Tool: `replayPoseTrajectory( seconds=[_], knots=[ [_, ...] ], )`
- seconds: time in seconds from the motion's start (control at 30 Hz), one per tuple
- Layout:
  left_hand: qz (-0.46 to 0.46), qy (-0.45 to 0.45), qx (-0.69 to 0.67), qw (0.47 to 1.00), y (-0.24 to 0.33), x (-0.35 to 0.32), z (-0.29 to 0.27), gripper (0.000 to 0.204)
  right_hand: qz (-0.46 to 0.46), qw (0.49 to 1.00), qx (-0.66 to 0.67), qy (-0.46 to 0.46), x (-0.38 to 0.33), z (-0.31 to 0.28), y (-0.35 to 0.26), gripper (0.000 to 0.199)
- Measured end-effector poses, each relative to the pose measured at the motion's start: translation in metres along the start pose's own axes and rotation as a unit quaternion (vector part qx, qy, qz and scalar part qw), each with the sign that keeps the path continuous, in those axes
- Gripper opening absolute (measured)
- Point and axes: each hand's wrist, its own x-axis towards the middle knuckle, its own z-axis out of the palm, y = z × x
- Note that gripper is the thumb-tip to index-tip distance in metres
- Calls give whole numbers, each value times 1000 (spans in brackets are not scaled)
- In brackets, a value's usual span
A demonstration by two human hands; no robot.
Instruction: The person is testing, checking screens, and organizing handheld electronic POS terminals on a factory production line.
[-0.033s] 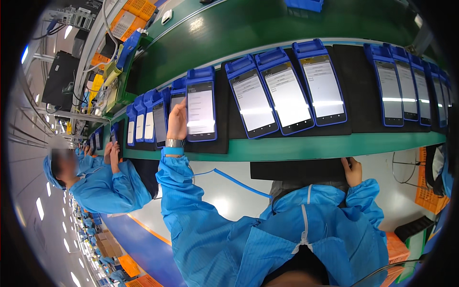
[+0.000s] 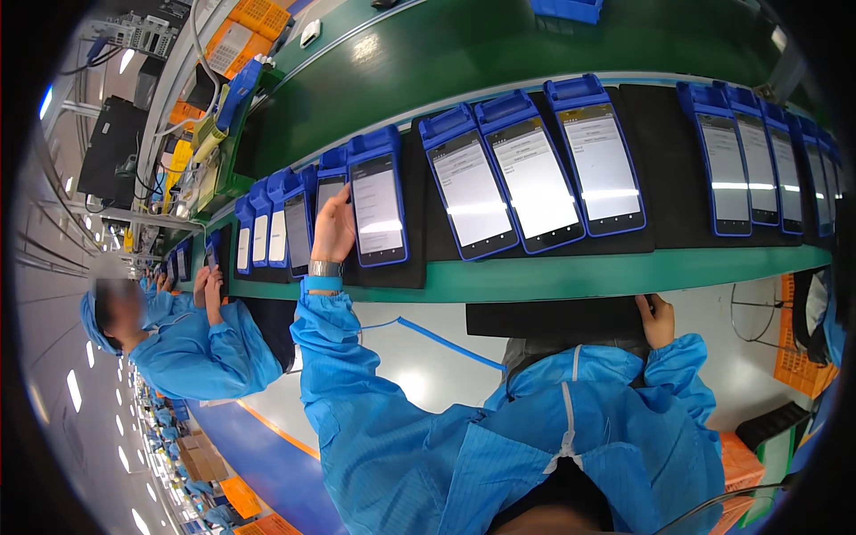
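Note:
A long row of blue handheld terminals with lit screens lies on black mats along the green bench (image 2: 571, 272). My left hand (image 2: 334, 227), with a metal wristband, lies flat with its fingers stretched out. It rests between two of the terminals, against the left side of one blue terminal (image 2: 379, 201) and over a smaller-looking one (image 2: 328, 178). My right hand (image 2: 658, 319) is lower, below the bench edge, with its fingers curled over the right end of a black pad (image 2: 553, 318). Both my sleeves are blue.
A co-worker in a blue coat and cap (image 2: 192, 352) sits to my left with both hands at terminals on the same bench. Behind the row runs a dark green conveyor (image 2: 499, 53). Yellow tools and orange bins stand far left; an orange crate (image 2: 802, 357) is at right.

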Motion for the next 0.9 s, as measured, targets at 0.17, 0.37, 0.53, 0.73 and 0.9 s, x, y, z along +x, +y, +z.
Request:
replayPoseTrajectory(
  seconds=[0.17, 0.37, 0.53, 0.73, 0.9],
  knots=[
    [-4, 83, 95, 992, -8, 4, 9, 53, 6, 1000, 0, -1, 0, 3, 2, 35],
    [17, 34, 144, 989, -10, -27, 13, 78, 5, 1000, -11, -12, 1, 1, -2, 35],
    [47, 1, 216, 975, -24, -62, 6, 83, 7, 1000, 4, -8, 1, 1, -3, 34],
    [64, 47, 242, 967, -30, -65, 15, 78, 15, 1000, -10, -26, 1, 1, -5, 35],
    [78, 27, 183, 980, -33, -62, 0, 71, 12, 1000, -6, -20, 0, 1, -7, 36]
  ],
)
